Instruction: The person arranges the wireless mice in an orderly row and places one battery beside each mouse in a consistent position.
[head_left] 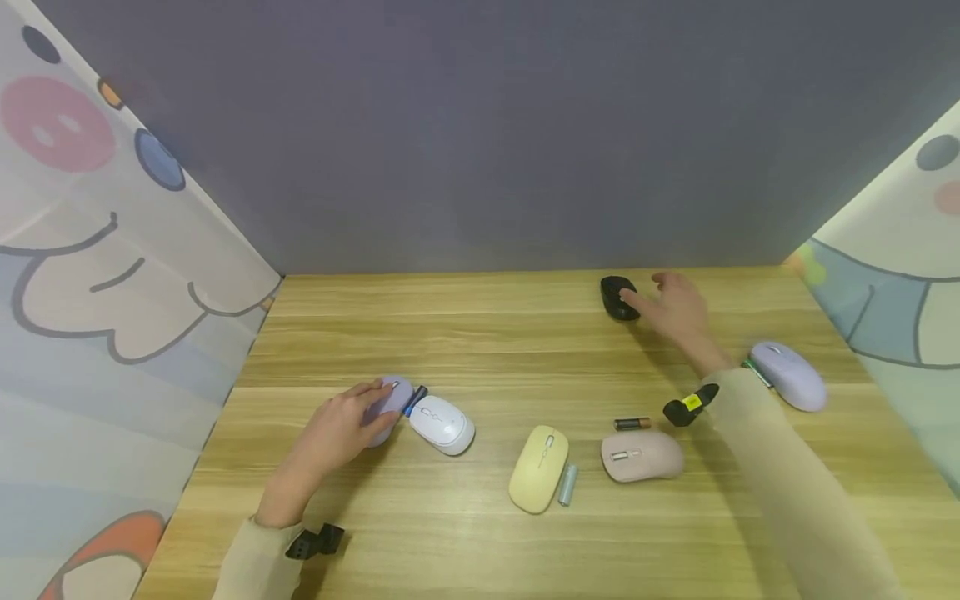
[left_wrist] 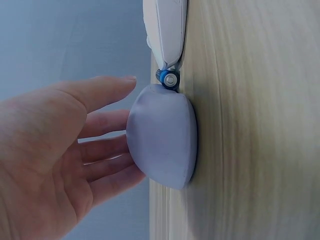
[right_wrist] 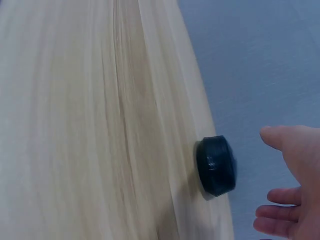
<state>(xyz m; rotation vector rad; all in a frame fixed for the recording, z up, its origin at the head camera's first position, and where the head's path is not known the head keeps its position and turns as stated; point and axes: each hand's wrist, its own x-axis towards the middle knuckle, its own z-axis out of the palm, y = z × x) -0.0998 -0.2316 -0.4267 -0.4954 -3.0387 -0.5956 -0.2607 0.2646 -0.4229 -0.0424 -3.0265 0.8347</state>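
Laying left hand (head_left: 337,429) over purple mouse (head_left: 385,406), left on worktop (head_left: 450,342), with thumb and fingers apart; best to grip by the sides, clear of white mouse (head_left: 442,423) just right. Hovering right hand (head_left: 675,312) beside black mouse (head_left: 615,298), at far right, with thumb and fingers apart; best to straddle squarely before closing, without shoving farther.

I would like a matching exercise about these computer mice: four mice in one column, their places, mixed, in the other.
1. black mouse
2. yellow mouse
3. pale pink mouse
4. leftmost lilac mouse

A. beside the pale battery
B. under the left hand
C. beside the black-and-copper battery
D. close to the right hand

Pairs: 1-D, 2-A, 3-C, 4-B.
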